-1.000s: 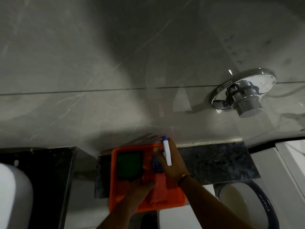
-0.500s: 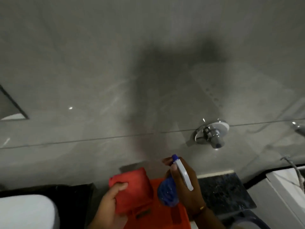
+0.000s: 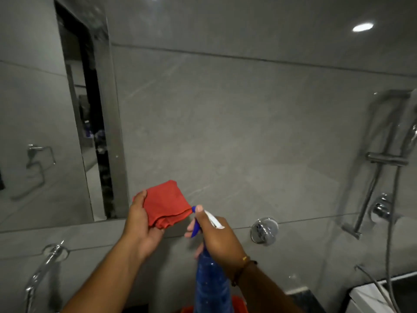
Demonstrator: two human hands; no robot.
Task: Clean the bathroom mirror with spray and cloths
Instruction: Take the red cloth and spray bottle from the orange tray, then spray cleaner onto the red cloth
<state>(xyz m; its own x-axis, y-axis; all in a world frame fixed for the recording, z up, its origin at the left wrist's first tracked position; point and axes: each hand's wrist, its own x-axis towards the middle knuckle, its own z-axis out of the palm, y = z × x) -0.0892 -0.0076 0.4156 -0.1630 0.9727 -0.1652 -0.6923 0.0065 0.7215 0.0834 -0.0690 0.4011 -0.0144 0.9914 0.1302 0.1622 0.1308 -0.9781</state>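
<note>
From the head view, the left hand is closed on a folded red cloth, thumb on its left edge and fingers beneath, holding it up in front of the grey tiled wall. At about four o'clock from the cloth, the right hand is wrapped around the neck of a translucent blue plastic spray bottle, with its forefinger over the white-and-blue nozzle head; the nozzle tip sits just beside the cloth's lower right corner, possibly touching, though blur makes that hard to say. The large wall mirror fills the nine-to-eleven o'clock side. A round chrome wall valve sits at three o'clock from the right hand.
</note>
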